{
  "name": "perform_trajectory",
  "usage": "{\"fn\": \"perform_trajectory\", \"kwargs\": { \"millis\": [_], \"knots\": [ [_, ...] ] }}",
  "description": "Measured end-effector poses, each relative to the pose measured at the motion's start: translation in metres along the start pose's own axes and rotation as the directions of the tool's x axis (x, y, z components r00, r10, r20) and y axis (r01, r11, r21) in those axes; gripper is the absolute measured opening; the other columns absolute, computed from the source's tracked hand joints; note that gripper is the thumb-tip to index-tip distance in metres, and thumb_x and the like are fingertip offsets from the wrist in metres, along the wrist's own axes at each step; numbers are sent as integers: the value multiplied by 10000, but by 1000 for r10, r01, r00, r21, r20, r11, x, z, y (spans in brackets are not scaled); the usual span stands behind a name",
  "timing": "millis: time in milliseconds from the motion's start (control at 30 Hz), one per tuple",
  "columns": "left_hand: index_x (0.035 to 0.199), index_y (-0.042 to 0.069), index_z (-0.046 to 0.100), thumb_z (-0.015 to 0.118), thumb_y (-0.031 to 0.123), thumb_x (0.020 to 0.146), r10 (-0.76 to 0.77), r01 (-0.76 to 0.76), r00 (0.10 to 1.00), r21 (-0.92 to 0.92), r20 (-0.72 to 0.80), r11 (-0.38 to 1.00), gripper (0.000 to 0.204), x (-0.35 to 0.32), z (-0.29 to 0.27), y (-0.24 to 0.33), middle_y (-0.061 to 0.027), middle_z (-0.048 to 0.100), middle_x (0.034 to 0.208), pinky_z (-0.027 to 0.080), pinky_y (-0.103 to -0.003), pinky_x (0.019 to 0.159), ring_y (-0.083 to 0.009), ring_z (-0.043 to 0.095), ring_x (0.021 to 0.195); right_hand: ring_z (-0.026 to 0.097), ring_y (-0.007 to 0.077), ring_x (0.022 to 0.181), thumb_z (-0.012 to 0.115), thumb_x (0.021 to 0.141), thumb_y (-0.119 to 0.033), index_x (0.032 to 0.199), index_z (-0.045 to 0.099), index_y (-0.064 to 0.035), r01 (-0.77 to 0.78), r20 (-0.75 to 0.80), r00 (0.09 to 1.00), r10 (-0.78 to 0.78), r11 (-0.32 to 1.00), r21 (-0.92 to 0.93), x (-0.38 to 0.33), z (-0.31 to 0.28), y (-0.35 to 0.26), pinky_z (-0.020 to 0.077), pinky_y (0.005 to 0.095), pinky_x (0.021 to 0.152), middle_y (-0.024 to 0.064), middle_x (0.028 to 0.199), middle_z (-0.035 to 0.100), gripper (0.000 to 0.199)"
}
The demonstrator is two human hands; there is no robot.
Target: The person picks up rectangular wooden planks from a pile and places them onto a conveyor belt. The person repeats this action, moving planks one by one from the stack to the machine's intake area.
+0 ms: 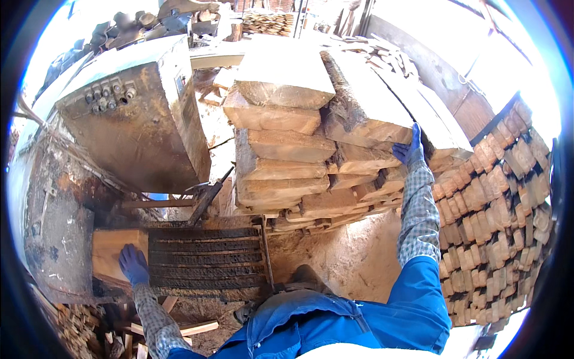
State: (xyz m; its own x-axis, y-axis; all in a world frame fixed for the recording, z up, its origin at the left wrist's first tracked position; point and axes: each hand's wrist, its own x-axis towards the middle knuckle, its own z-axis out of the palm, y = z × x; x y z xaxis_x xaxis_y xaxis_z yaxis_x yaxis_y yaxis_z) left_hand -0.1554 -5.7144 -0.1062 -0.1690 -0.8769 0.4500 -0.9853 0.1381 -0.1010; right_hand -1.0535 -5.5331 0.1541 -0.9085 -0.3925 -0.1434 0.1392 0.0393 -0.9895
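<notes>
My left hand, in a blue glove, lies flat with its fingers stretched out on a pale wooden board. That board rests at the left end of a dark, ridged machine bed, against the metal housing. Off to the right my other arm reaches forward. My gloved right hand is closed round the near corner of a thick, bark-edged plank on top of the stack, with part of the hand across its end face and fingers along its side. The side fingers are partly hidden in the gap beside another plank.
A large worn metal machine cabinet with knobs stands at the left. Below the top planks lies a tall pile of thick boards. Stacked cut wood lines the right side. Sawdust covers the floor; offcuts lie at lower left.
</notes>
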Motion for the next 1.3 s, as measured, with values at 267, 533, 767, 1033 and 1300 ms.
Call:
{"fn": "perform_trajectory", "kwargs": {
  "millis": [267,533,767,1033,1300],
  "knots": [
    [1320,69,584,602,290,951,-36,34,999,34,29,999,430,9,2,-18,-138,573,1380,419,-481,1056,-347,535,1252,680,374,957,565,679,-956,1543,363,-105,-48,29,998,48,999,14,0,-1,-5,580,488,844,280,1151,637,1230],
    [1287,74,592,600,274,944,-58,55,996,41,72,998,397,11,8,-24,-130,573,1379,421,-484,1047,-342,521,1256,637,313,1135,646,934,-602,1496,436,-41,13,262,963,-57,986,168,-93,6,95,545,392,960,210,1347,592,822],
    [1297,102,590,594,293,943,-222,239,931,-22,288,971,402,31,-4,-66,-142,593,1355,431,-487,1044,-340,550,1234,549,368,1313,709,959,-233,1481,412,54,939,460,342,-819,291,-181,-202,170,46,483,439,1065,265,1424,534,666],
    [1390,-10,546,714,300,960,183,-137,981,-880,-58,455,556,189,-145,280,-227,640,1325,502,-401,1018,-322,634,1215,432,317,1416,732,944,-338,1544,285,76,628,184,758,-626,777,53,-69,235,3,377,393,1156,257,1548,411,856],
    [1143,-40,696,714,390,964,236,56,968,-990,85,129,466,401,-206,382,-68,692,1022,481,-302,814,-140,593,890,397,316,1431,698,961,-304,1544,235,114,625,362,638,-680,731,272,-107,269,15,348,373,1174,285,1558,366,853]
  ]
}}
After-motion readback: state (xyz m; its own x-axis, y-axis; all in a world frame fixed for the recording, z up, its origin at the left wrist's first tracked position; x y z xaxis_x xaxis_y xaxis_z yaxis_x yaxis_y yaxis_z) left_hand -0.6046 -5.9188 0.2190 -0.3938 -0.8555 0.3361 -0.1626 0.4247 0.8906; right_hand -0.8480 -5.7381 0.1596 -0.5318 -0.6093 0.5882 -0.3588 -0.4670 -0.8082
